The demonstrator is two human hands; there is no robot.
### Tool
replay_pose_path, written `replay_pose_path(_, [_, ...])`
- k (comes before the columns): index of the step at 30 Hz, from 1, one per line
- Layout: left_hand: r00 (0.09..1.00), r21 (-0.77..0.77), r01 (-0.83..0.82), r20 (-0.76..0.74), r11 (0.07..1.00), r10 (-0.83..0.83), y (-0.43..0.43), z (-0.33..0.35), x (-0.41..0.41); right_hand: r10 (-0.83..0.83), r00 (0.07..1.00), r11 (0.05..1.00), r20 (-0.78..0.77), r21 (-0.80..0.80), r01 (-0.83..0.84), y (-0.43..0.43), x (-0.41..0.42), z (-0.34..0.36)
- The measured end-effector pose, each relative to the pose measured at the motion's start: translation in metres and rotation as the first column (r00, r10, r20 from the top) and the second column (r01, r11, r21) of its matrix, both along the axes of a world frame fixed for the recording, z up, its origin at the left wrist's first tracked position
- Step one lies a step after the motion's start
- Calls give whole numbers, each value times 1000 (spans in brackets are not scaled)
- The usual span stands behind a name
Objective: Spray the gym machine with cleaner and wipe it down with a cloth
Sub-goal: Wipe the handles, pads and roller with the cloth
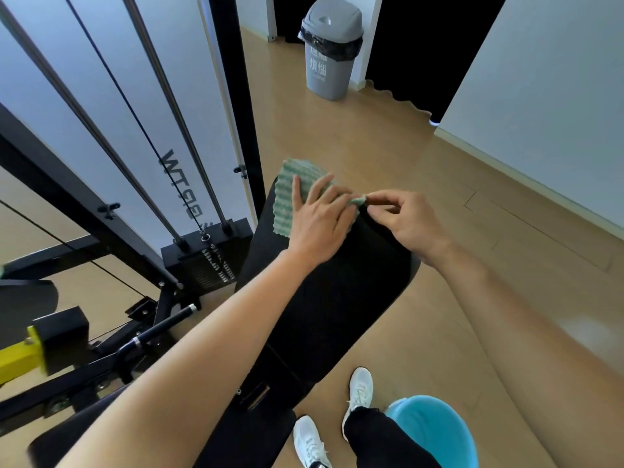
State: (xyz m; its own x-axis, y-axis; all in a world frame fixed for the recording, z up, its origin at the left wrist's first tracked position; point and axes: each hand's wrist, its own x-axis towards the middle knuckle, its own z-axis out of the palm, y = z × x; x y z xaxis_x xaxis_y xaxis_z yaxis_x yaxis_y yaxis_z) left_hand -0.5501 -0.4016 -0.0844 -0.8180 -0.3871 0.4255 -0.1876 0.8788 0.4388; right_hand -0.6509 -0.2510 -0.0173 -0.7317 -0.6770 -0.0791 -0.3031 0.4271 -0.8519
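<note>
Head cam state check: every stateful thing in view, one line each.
cloth: lying on the far end of the bench pad
left hand: flat, fingers straight, pressing on cloth
right hand: pinching a cloth corner
trash bin: lid closed, black liner fitted
bucket: upright on floor, contents unclear

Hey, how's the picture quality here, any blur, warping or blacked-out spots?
Head view: wide-angle warp slants the guide rods; the yellow bracket at the left edge is smeared; the doorway beside the bin is crushed to black; the green cloth looks sharp.
</note>
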Motion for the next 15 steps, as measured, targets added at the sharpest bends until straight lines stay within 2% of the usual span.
replay_pose_path(3, [990,-88,135,-30,987,-138,46,1,6,-207,970,972,-131,-141,188,23,6,-4])
replay_pose_path(5, [965,-95,254,-47,962,-259,67,2,9,-253,946,957,-203,-195,214,32,13,0])
replay_pose_path(6, [946,-73,312,-72,947,-317,70,3,12,-251,938,957,-238,-205,205,33,17,3])
replay_pose_path(8, [913,76,375,-203,924,-353,69,1,23,-201,934,966,-295,-215,140,33,25,10])
replay_pose_path(9, [907,161,346,-309,924,-286,67,-1,31,-160,930,973,-330,-214,92,31,28,12])
replay_pose_path(11, [893,321,156,-450,934,6,62,-8,47,-29,904,990,-427,-138,-33,21,34,12])
replay_pose_path(13, [893,466,-81,-360,881,272,53,-15,54,203,860,979,-467,89,-183,7,40,5])
replay_pose_path(15, [927,548,-196,-168,813,336,45,-16,53,404,795,891,-452,391,-231,-7,43,-3])
